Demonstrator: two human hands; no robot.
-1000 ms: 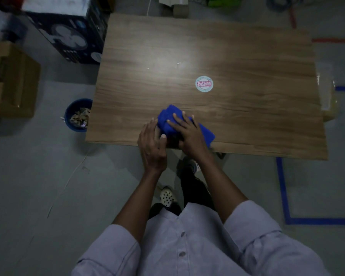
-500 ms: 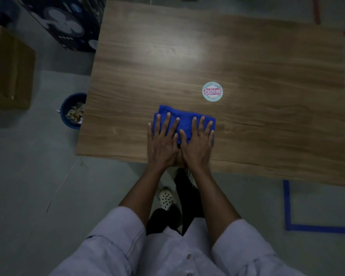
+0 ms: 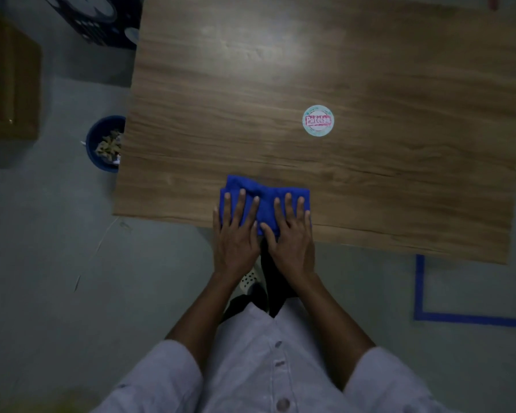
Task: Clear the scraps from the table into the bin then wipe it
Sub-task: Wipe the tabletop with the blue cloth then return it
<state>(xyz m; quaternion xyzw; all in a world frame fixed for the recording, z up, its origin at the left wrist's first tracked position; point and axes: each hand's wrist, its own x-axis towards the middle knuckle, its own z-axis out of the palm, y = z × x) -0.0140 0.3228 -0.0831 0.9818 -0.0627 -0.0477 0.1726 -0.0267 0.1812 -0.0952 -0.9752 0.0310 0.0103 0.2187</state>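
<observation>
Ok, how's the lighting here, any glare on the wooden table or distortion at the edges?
Head view: dim; a pale glare patch sits on the far half of the brown wood-grain table; wide-angle distortion skews its edges; the folded blue cloth and round pink-lettered sticker look reasonably sharp.

wood-grain table (image 3: pixel 370 70) with slight sheen, soft blue cloth (image 3: pixel 265 201)

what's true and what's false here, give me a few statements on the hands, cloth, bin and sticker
1. Both the left hand and the right hand lie flat on the blue cloth. True.
2. The cloth sits at the far edge of the wooden table. False: it is at the near edge, by the person.
3. The blue bin on the floor holds scraps. True.
4. The round sticker is covered by the cloth. False: it lies bare, beyond the cloth and apart from it.
</observation>
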